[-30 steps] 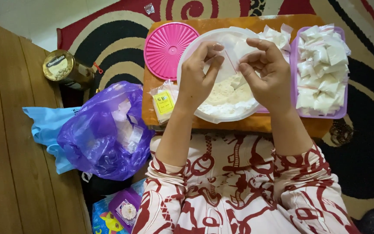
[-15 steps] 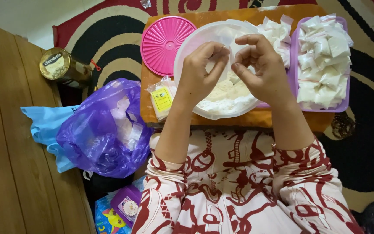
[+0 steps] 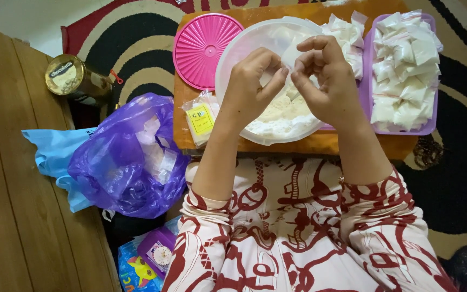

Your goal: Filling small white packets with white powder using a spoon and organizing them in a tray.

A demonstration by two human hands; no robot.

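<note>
Head view: left hand (image 3: pixel 252 89), right hand (image 3: pixel 325 81) fingers pinching small clear plastic pouch (image 3: pixel 288 60), thin, translucent, over white powder bowl (image 3: pixel 277 116).

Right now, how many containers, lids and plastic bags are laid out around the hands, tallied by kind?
Bowls: 1, the white bowl of powder
Trays: 1, the purple tray of packets
Lids: 1, the pink lid
Tins: 1, the gold tin
Plastic bags: 2, the purple bag and the blue bag
Total: 6

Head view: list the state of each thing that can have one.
white tub: open, part full of white powder
pink lid: off, lying beside the tub
small clear bag: pinched between both hands
left hand: fingers closed on the bag
right hand: same
purple tray: heaped with filled packets
purple sack: open
</note>
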